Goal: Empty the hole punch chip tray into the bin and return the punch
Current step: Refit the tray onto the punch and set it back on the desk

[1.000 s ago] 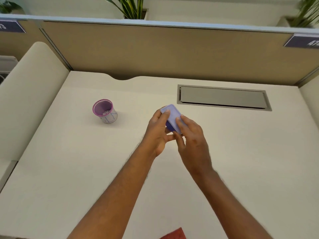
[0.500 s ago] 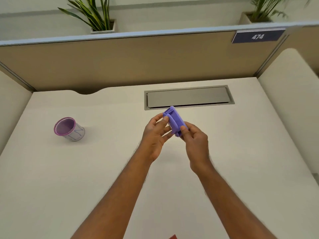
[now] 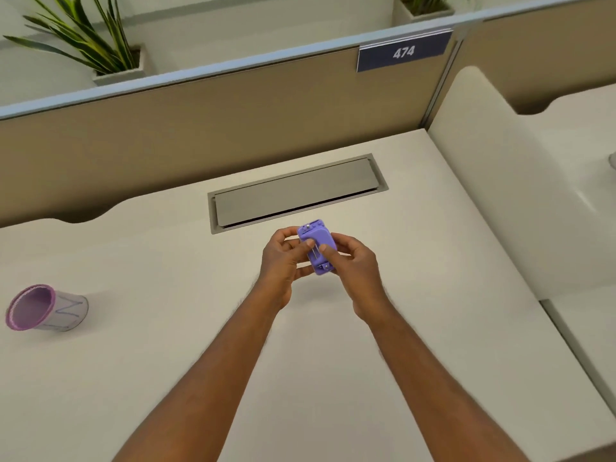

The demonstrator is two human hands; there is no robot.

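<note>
Both my left hand (image 3: 283, 261) and right hand (image 3: 353, 261) pinch the small purple plastic hole punch (image 3: 316, 245) above the surface, so popping its tray here, far from the purple-rimmed bin (image 3: 43, 308) at left, probably scatters chips.

Legible text: "474", white numerals on dark blue plate (image 3: 403, 52), fixed at top of partition (image 3: 213, 105). Cup (image 3: 46, 308) wall carries blue pen strokes resembling "N" or "M"; cannot tell which. No other readable marks
</note>
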